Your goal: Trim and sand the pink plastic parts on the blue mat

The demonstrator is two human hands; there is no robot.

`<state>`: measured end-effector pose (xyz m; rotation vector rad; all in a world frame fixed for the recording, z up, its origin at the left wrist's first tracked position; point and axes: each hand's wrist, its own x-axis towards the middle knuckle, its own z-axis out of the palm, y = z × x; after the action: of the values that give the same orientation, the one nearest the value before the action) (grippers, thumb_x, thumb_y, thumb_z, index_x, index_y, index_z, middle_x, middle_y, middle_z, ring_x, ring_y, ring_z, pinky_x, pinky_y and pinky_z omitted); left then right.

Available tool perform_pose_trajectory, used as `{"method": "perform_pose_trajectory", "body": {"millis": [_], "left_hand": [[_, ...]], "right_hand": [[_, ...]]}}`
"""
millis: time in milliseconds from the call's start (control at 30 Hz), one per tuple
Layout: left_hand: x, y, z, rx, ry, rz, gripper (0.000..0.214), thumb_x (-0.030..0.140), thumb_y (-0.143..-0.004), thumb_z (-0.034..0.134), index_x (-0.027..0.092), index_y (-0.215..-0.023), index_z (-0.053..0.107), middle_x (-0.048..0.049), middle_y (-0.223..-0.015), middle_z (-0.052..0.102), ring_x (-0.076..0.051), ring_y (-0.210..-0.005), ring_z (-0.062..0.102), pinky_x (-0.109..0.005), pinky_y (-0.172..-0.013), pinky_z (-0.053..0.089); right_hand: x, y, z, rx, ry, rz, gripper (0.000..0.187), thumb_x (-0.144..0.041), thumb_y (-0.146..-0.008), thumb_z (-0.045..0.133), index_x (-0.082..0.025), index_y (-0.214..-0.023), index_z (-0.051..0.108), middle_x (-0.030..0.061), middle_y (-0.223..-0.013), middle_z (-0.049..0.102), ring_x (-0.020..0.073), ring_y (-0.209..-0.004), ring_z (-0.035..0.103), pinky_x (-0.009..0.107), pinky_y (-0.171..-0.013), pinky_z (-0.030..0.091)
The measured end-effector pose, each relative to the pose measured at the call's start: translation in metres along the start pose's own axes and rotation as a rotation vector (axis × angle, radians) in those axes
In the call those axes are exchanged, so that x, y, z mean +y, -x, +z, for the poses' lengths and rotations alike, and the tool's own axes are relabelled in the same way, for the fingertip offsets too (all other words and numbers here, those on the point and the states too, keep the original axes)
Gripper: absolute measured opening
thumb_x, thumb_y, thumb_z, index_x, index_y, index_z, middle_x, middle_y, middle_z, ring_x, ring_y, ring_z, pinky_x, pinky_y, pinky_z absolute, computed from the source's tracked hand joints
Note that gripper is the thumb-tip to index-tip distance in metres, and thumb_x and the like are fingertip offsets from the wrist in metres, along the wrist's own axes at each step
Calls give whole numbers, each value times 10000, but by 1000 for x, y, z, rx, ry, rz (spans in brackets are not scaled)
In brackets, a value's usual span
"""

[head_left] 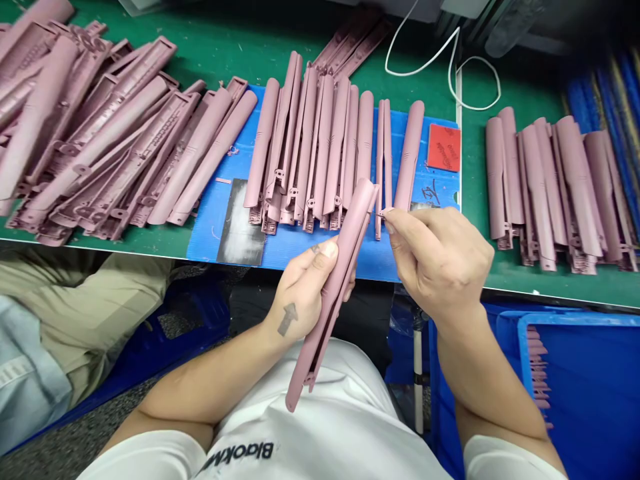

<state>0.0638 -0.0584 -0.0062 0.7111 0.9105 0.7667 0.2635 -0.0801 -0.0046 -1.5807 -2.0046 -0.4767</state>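
My left hand (307,280) is wrapped round a long pink plastic housing (333,293), held tilted over my lap with its upper end leaning right. A dark slot runs along the housing's right side. Close to that upper end, my right hand (443,257) is pinched closed; something tiny and dark shows at its fingertips, too small to name. Behind both hands, several similar pink housings (327,147) lie side by side on a blue sheet (370,263). A narrow pink strip (384,147) and a single housing (411,150) lie just beyond the right hand.
A heap of pink shells (115,133) covers the left of the green table (210,40). More housings (550,187) stand in a row at right. A red card (444,148), white cable (425,70) and blue crate (590,393) are near. Another person's leg (100,300) is at left.
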Motion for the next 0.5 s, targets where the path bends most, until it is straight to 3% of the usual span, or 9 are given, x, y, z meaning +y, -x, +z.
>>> {"method": "perform_pose_trajectory", "body": {"millis": [233, 500], "left_hand": [[-2, -1, -3, -14, -29, -7, 495, 665, -902, 792, 189, -820, 680, -29, -708, 608, -140, -568, 549, -232, -400, 432], [-5, -1, -4, -22, -64, 0, 511, 678, -972, 710, 194, -814, 672, -31, -711, 607, -143, -579, 548, -237, -418, 434]], "right_hand": [[-1, 7, 0, -14, -19, -36, 292, -174, -1074, 624, -278, -1305, 768, 48, -906, 780, 195, -761, 647, 353, -704, 437], [-11, 15, -1, 22, -73, -58, 270, -98, -1014, 689, -260, -1223, 746, 30, -861, 786, 182, -748, 648, 336, -677, 411]]}}
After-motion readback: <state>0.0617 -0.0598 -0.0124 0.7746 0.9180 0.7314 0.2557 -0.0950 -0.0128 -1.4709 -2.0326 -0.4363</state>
